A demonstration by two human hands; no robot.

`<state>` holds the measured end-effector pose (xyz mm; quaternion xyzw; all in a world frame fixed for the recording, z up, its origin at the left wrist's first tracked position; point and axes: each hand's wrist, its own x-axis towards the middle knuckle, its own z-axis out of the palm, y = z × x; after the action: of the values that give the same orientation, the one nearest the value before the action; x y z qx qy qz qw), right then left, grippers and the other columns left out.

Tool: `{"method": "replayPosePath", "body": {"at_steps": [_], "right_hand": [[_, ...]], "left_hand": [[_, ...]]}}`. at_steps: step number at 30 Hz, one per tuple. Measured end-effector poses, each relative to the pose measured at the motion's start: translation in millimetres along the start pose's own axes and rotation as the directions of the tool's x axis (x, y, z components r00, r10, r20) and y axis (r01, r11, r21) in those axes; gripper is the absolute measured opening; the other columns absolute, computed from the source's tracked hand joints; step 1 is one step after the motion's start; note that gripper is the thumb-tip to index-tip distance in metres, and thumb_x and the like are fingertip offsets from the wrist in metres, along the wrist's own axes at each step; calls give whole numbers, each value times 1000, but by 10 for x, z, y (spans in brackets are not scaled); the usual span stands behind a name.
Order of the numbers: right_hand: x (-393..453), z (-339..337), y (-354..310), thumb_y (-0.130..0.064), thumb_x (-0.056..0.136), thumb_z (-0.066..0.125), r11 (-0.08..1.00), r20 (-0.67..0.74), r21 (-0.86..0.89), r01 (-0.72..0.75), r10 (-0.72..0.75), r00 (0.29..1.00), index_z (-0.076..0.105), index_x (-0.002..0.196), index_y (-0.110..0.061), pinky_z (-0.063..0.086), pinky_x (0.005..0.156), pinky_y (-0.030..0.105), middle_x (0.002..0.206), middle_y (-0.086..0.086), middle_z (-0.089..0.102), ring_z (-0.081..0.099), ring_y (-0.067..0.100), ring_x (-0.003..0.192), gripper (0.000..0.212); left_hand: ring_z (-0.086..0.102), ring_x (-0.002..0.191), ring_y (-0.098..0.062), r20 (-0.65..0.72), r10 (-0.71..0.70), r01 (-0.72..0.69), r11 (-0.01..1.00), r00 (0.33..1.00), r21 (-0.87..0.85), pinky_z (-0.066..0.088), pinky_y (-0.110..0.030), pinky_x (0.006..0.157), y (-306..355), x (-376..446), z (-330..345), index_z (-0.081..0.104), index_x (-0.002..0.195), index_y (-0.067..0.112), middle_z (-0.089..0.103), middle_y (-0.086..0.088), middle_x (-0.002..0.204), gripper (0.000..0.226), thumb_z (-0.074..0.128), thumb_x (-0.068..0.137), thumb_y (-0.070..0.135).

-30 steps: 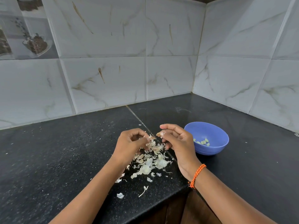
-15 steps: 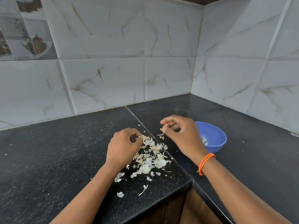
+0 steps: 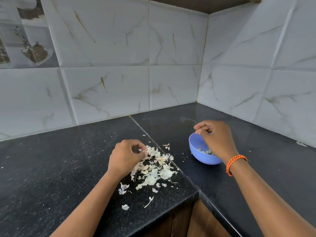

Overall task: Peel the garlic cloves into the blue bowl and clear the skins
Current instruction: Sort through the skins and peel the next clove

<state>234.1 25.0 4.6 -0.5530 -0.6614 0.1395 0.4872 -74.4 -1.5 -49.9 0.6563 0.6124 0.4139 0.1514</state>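
Note:
A blue bowl (image 3: 198, 152) stands on the black counter to the right, with several peeled garlic cloves (image 3: 204, 151) at its bottom. My right hand (image 3: 216, 138) hovers over the bowl, fingers curled, pinching a small pale garlic clove (image 3: 198, 132) at the fingertips above the far rim. A heap of papery garlic skins (image 3: 153, 168) lies at the counter's inner corner. My left hand (image 3: 126, 157) rests at the heap's left edge, fingers curled and pinching a piece of skin (image 3: 145, 149).
The black granite counter (image 3: 68, 168) runs along two tiled walls that meet in a corner behind the bowl. Loose skin bits (image 3: 125, 206) lie near the front edge. The counter drops off at the inner corner (image 3: 196, 190), with wooden cabinet doors below.
My right hand moved from the skin heap rightward to above the blue bowl, carrying the clove. My left hand stayed at the heap's left edge.

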Motion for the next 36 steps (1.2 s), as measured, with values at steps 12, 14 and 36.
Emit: {"method": "replayPosePath", "body": {"at_steps": [12, 14, 36], "right_hand": [[-423, 855, -543, -32, 97, 62, 939, 396, -192, 284, -191, 898, 68, 69, -22, 55, 66, 41, 97, -13, 60, 60, 9, 78, 30], [-470, 964, -556, -38, 97, 70, 915, 470, -225, 335, -200, 860, 71, 76, -25, 51, 68, 36, 101, -13, 57, 58, 7, 91, 25], [-512, 1181, -546, -22, 104, 61, 890, 449, -270, 367, -221, 866, 71, 97, -29, 54, 69, 32, 96, -10, 66, 62, 8, 84, 13]], "left_hand": [[61, 70, -8, 34, 6, -9, 997, 999, 73, 43, -29, 63, -73, 54, -28, 78, 70, 39, 71, 14, 86, 24, 73, 91, 28], [63, 75, -5, 38, 3, -6, 996, 999, 92, 44, -28, 64, -82, 58, -21, 78, 75, 40, 71, 15, 86, 17, 77, 91, 34], [71, 70, -7, -26, 27, -27, 999, 999, 18, 59, -30, 70, -140, 71, 21, 85, 92, 33, 77, 13, 76, 14, 82, 93, 20]]}}
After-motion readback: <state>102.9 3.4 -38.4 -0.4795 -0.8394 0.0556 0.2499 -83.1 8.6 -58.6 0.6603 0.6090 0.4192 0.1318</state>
